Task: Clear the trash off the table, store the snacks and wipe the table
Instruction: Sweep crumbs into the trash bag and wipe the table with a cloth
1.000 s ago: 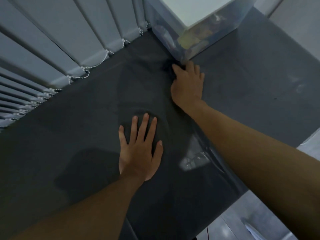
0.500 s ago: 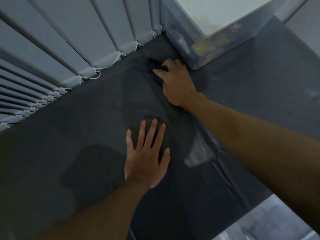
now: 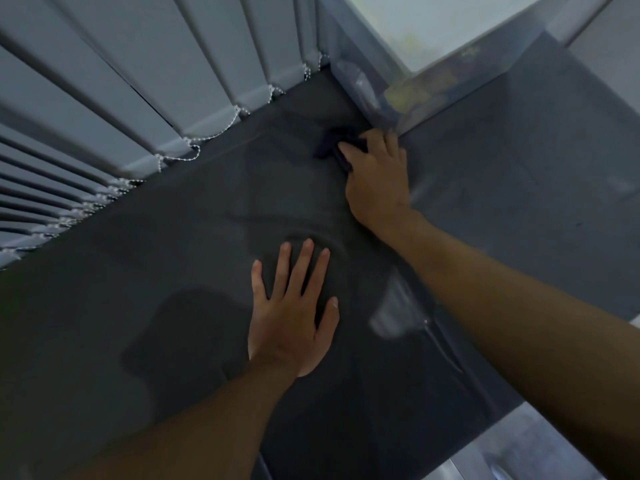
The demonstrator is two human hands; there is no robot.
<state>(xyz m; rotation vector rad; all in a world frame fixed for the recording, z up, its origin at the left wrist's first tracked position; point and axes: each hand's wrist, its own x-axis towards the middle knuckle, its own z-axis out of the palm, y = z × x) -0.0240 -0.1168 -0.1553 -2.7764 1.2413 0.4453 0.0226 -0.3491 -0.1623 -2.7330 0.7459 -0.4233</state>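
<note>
My right hand [image 3: 377,174] presses a dark cloth [image 3: 332,142] flat on the dark grey table [image 3: 519,209], right beside the near corner of a clear plastic storage box [image 3: 426,95]. Only the cloth's far edge shows beyond my fingers. The box has a white lid and colourful snack packets blurred inside. My left hand [image 3: 294,317] lies palm down on the table nearer to me, fingers spread, holding nothing. Faint wipe streaks curve across the surface around my left hand.
Vertical blinds [image 3: 156,81] with a bead chain hang along the table's left edge. The table's near right edge [image 3: 512,407] drops to a pale floor. A bright reflection [image 3: 394,317] sits on the tabletop between my arms.
My right hand has slid the cloth along the table by the box corner, first leftward and then back against it. My left hand stays planted in the same spot.
</note>
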